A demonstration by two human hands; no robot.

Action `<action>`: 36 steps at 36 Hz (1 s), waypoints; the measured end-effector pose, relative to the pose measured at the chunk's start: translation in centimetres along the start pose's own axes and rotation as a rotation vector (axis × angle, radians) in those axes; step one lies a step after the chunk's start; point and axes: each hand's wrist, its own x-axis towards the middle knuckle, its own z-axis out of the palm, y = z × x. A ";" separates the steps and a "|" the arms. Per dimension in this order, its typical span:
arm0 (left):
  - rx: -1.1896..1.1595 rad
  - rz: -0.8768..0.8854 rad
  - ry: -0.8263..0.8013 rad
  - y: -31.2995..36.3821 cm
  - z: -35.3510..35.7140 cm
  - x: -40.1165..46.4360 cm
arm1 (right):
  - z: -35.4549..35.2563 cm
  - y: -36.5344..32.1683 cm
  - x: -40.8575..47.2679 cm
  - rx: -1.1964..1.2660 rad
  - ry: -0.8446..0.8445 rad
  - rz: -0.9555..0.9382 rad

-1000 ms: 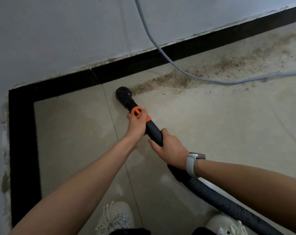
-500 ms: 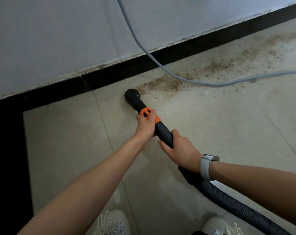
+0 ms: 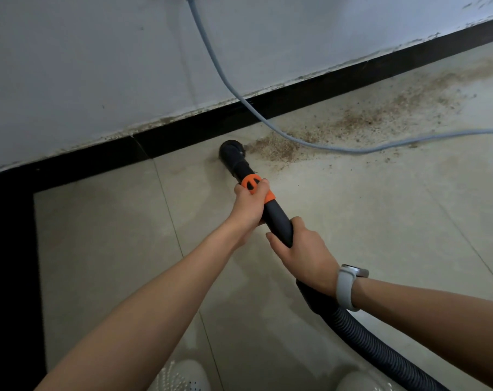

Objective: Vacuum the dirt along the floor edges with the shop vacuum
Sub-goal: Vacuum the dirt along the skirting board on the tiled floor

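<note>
We gripped the vacuum wand (image 3: 277, 221) with our left hand (image 3: 249, 206) and right hand (image 3: 304, 253), its nozzle (image 3: 232, 153) touching the dirt (image 3: 276, 148) beside the black baseboard (image 3: 268, 114).

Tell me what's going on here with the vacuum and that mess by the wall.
A person is vacuuming along the black baseboard. The left hand grips the wand at its orange collar, and the right hand holds it lower, near the ribbed hose. The nozzle sits at the left end of a brown dirt trail, which runs on to the right, under a grey cable.
</note>
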 end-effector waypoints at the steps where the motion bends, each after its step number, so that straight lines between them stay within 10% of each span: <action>1: -0.001 0.020 0.035 -0.2 -0.8 -0.2 | 0.1 -0.3 0.0 0.002 -0.028 -0.027; 12: -0.091 0.074 0.311 -1.6 -10.6 -0.4 | 5.2 -6.4 0.5 -0.016 -0.225 -0.222; 36: -0.106 0.020 0.117 -1.1 -5.2 1.7 | 3.0 -3.0 1.8 -0.053 -0.107 -0.080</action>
